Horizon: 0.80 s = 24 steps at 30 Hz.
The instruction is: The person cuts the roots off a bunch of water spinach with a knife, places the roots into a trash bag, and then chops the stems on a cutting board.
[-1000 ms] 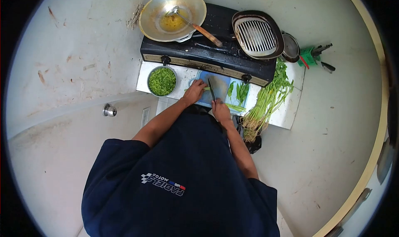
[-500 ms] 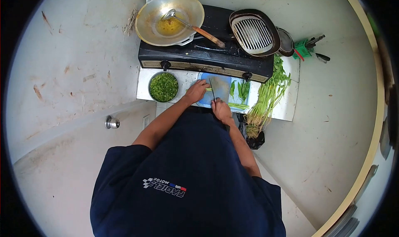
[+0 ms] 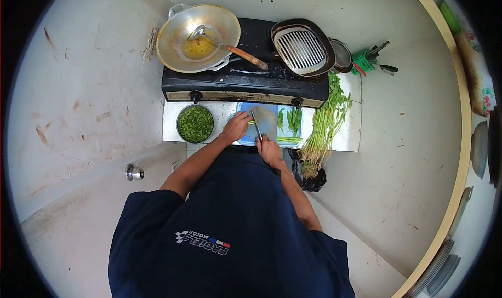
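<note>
My left hand [image 3: 238, 126] is closed on thin green stems [image 3: 251, 122] at the left part of a cutting board [image 3: 267, 121]. In my right hand [image 3: 270, 150] is a kitchen knife [image 3: 256, 123], its blade pointing away from me across the board, close beside my left fingertips. The board rests over a blue tray [image 3: 242, 107]. Loose green leaves [image 3: 294, 121] and several cut stalks [image 3: 289, 140] lie to its right. Left of my left hand, a round pot [image 3: 179, 132] is full of finely chopped greens [image 3: 196, 124].
Behind the board stands a black gas stove [image 3: 251, 83], bearing a wok [image 3: 166, 44] with a ladle [image 3: 240, 53] and a grill pan [image 3: 303, 47]. A bundle of rooted greens [image 3: 327, 123] overhangs the counter's right edge. A green basket [image 3: 362, 61] holds knives on the wall.
My head view has shifted, so the whole scene sits lower and further left. The knife is slightly more slanted beside my left fingers. Both hands keep their holds.
</note>
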Available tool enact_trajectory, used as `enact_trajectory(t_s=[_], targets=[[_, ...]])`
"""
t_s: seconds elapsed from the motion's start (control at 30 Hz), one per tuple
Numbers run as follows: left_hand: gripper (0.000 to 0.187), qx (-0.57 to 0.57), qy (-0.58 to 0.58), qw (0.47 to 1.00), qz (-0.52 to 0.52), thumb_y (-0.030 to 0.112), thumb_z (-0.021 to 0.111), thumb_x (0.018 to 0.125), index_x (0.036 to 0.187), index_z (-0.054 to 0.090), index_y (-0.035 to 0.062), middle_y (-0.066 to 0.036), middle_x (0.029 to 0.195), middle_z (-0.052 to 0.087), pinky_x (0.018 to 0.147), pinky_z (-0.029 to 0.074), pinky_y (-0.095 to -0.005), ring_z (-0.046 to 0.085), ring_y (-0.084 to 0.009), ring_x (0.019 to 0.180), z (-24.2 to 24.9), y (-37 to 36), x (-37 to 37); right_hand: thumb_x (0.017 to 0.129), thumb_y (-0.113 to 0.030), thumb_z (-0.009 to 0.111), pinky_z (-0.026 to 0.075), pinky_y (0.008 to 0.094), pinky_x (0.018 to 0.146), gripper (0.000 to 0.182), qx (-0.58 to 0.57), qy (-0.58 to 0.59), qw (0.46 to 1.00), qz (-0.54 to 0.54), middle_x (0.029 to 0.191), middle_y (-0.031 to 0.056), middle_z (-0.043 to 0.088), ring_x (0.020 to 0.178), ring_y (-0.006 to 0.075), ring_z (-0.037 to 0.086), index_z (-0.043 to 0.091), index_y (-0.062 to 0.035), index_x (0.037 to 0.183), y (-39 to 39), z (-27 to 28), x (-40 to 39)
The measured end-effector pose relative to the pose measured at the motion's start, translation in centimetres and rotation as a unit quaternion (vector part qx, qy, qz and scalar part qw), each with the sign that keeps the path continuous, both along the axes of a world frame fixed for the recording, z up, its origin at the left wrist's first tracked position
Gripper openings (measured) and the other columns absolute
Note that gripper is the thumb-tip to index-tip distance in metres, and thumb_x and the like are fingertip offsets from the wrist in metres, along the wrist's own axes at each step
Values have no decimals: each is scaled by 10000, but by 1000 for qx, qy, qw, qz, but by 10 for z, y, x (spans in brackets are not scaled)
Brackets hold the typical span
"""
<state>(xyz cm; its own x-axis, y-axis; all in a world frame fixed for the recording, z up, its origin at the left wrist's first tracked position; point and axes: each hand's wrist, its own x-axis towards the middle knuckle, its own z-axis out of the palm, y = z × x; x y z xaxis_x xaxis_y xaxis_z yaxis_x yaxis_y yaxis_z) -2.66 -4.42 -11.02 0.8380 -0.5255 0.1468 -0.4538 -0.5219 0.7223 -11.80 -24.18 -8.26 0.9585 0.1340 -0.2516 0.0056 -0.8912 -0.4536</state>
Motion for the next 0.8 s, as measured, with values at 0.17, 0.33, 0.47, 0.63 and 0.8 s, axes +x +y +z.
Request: enact_trajectory(t_s=[0.17,0.33,0.47,0.63,0.8], targets=[[335,15,2,1000,1,-20,607,840,1163,682,24,-158,1027,590,937,506,-471,578,-374,1029,3,1,0,1072,-336,510,571,571,651,393,4,-17,1000,2,747,327,683,713,509,699,571,44,995,4,2,-3],[308,-3,-1,1000,16,-16,651,842,1145,685,32,-161,1012,583,913,502,-481,577,-384,1010,2,0,-2,1069,-331,508,577,564,658,379,-13,-13,1000,-20,748,305,692,706,488,706,587,29,980,16,-7,4],[277,-6,14,999,34,-10,623,852,1116,697,27,-162,1016,590,932,507,-465,584,-371,1014,2,-2,-4,1069,-332,503,582,552,661,366,-28,-25,998,-42,748,288,700,702,474,712,588,18,1003,28,-17,8],[258,-5,20,998,58,-15,620,859,1099,705,31,-157,982,573,911,503,-469,580,-373,992,2,-5,-9,1068,-326,503,582,542,652,351,-52,-3,998,-32,741,282,702,693,466,714,570,18,1046,22,-8,1],[246,-7,26,997,68,-9,623,864,1091,705,36,-152,965,562,901,494,-474,572,-373,977,3,-6,-9,1074,-325,489,580,545,653,356,-52,3,998,-27,725,279,698,683,473,707,570,19,1032,16,-13,-7]])
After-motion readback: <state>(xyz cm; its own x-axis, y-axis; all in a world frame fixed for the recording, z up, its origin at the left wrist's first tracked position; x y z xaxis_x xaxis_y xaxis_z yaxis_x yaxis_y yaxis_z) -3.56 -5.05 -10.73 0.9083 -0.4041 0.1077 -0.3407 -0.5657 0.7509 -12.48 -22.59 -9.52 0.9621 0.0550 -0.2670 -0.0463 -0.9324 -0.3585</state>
